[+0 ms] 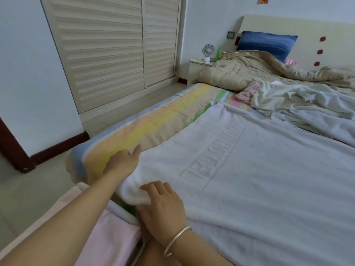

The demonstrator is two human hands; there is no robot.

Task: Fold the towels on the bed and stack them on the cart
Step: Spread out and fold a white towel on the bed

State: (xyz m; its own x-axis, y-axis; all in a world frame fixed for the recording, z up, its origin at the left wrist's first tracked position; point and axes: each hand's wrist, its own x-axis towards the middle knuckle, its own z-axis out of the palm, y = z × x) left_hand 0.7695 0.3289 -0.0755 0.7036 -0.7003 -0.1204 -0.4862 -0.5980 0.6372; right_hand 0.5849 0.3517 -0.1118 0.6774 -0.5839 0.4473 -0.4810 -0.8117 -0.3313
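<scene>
So, the towel (259, 169) lies flat on the bed (153, 121), corner bunched at 7 o'clock. My right hand (163, 204) pinches that corner. My left hand (123, 162) sits on the edge at 8, and I can't tell if it grips. An uneven pull could skew the fold.

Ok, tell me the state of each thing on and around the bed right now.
Towel: spread flat, near corner bunched up.
Right hand: pinches that corner.
Left hand: at the towel's edge, fingers hidden.
Towel pile: crumpled, unfolded.
Pink towel: crumpled.
Quilt: rumpled.
Wardrobe doors: closed.
</scene>
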